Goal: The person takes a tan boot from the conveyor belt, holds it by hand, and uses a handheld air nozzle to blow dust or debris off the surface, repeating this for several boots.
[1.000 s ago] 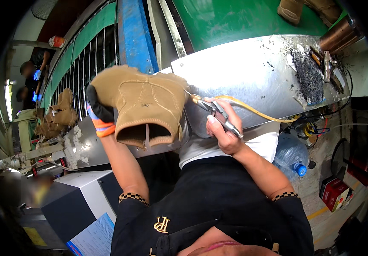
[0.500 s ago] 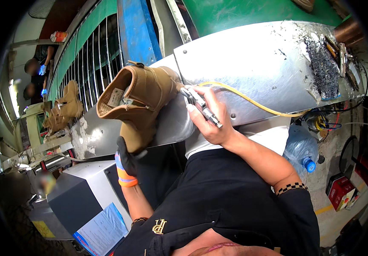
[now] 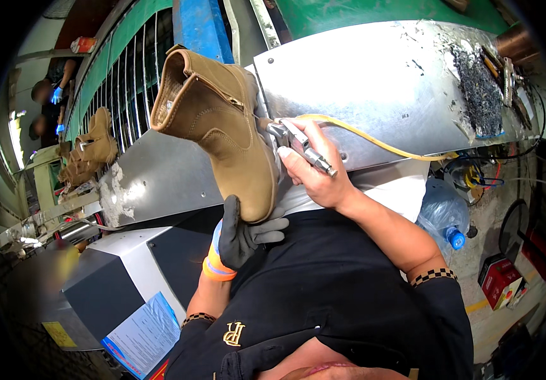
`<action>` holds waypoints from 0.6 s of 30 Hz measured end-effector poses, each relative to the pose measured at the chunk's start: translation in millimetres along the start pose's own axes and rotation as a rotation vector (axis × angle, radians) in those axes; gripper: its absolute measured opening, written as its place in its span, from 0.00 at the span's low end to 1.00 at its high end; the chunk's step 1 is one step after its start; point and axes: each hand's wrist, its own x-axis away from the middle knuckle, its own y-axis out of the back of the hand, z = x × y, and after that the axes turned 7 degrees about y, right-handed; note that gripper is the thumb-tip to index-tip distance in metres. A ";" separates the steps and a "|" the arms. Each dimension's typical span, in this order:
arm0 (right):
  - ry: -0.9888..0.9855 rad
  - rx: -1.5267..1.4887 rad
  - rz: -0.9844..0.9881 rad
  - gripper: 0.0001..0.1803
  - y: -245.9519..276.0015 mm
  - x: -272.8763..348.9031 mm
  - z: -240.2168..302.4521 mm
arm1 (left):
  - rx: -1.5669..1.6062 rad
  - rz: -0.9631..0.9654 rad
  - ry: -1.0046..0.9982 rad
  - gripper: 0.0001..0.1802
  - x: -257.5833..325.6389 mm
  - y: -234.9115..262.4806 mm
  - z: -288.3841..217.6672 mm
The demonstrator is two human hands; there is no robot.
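Note:
A tan ankle boot (image 3: 222, 139) is tilted over the metal bench, its collar toward the far left and its toe toward me. My left hand (image 3: 244, 234), in a dark grey glove with an orange cuff, grips the toe, thumb on the near side and fingers passing under it. My bare right hand (image 3: 320, 168) is closed around a silver metal dispensing tool (image 3: 311, 155) with a yellow hose (image 3: 374, 142) running behind it. The tool's brownish tip is against or very near the boot's sole edge; exact contact is hard to make out.
The metal bench top (image 3: 361, 82) carries a dark crusted patch (image 3: 475, 95) and hand tools at the right. Several tan boots (image 3: 92, 149) stand on a barred rack at the left. A large water bottle (image 3: 440, 209) is below right. Two people with blue gloves are far left.
The boot has turned, showing more of its side, and its toe has swung right toward me. My left hand moved right with the toe. My right hand stays nearly in place with the tool.

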 end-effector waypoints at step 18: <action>-0.358 0.036 0.059 0.18 55.8 48.2 73.2 | 0.064 0.297 0.202 0.52 -44.0 -47.2 6.4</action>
